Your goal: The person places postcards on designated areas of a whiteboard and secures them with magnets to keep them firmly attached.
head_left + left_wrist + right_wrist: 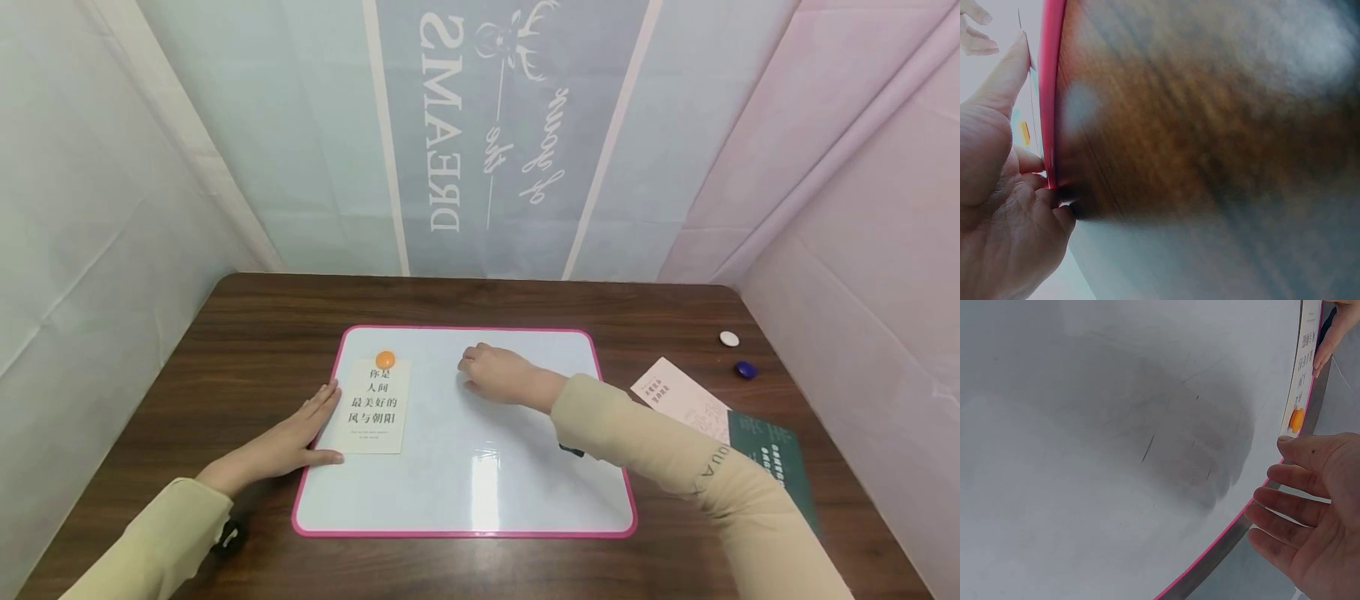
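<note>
On a wood-grain table (225,400) we see a pink-rimmed whiteboard (442,467); on its left side lies a cream card (375,408) whose Chinese lines read 你是 / 人间 / 最美好的 / 风与朝阳, with an orange disc (386,360) at its top edge. The left hand (296,429), grasping nothing, rests at the board's left edge, thumb near the card. The right hand (501,375), relaxed and empty, is over the board's upper middle. Farther right we find a pink card (686,396) and a green card (776,454), their Chinese print too small for us; the curtain (510,242) behind reads DREAMS, turned.
</note>
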A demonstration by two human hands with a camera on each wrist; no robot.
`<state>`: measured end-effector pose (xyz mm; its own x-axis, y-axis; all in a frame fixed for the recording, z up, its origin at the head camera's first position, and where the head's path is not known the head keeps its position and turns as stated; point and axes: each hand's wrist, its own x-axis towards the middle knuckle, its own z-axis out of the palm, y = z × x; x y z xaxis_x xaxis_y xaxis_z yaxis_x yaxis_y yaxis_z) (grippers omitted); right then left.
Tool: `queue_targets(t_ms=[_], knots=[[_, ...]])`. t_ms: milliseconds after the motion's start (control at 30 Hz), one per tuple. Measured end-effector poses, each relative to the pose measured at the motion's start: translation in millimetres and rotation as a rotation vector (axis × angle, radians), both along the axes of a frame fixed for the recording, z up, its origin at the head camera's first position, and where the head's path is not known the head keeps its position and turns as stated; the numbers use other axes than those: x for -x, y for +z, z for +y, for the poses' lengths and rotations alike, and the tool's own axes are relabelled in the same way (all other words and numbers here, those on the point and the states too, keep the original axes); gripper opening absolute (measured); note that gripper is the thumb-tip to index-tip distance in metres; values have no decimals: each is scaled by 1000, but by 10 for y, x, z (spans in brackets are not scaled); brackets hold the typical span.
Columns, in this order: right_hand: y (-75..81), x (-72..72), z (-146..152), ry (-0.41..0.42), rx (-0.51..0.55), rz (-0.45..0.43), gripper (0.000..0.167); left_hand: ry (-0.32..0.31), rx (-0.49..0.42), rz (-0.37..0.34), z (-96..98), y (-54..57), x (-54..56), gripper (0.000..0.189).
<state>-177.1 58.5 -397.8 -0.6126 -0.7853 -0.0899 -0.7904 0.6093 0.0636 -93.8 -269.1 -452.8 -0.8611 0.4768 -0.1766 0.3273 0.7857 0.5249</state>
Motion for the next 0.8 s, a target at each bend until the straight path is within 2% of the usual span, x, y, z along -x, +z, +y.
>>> queue_targets(t_ms=[367,800], knots=[[67,-40,204,-13,-2,-16,21,1,9,3,-4,1,5,102],[128,-54,456,-100,-9,-76,28,4,-1,-5,-20,10,7,102]])
